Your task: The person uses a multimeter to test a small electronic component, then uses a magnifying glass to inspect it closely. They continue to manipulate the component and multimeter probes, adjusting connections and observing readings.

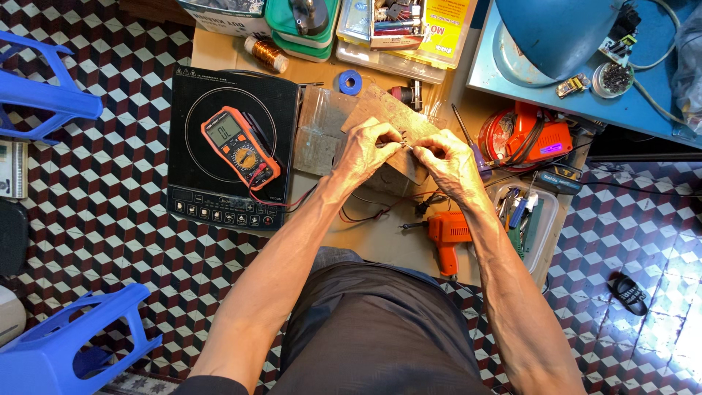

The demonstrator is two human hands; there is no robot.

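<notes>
Both hands work close together over the middle of the low desk [380, 249]. The left hand [363, 148] has its fingers curled and pressed together, pinching a small metal part [404, 144] at the fingertips. The right hand [451, 159] meets it from the other side, thumb and forefinger closed on the same small part or on a thin wire at it; which of the two cannot be told at this size. The part sits directly between the two hands, just above a flat grey board [398, 121] that lies under and beyond the fingers.

Judgement on the step in hand: this is fine fingertip work, best done with the wrists steadied against the board and the part kept low over it, so that anything dropped lands on the board and not on the tiled floor [110, 183].

Left of the left hand, an orange multimeter [240, 146] lies on a black induction cooker [232, 146], its red lead trailing toward the hands. Near the right wrist lies an orange soldering gun [447, 238].

Containers: right of the right hand, a clear plastic tray [537, 234] holds hand tools with coloured handles. Beyond it, a round red tin [497, 135] carries an orange device with cables. Further beyond the hands, a clear box [395, 29] holds mixed small parts, and a small round dish [613, 79] on the blue surface holds dark bits, too small to identify.
</notes>
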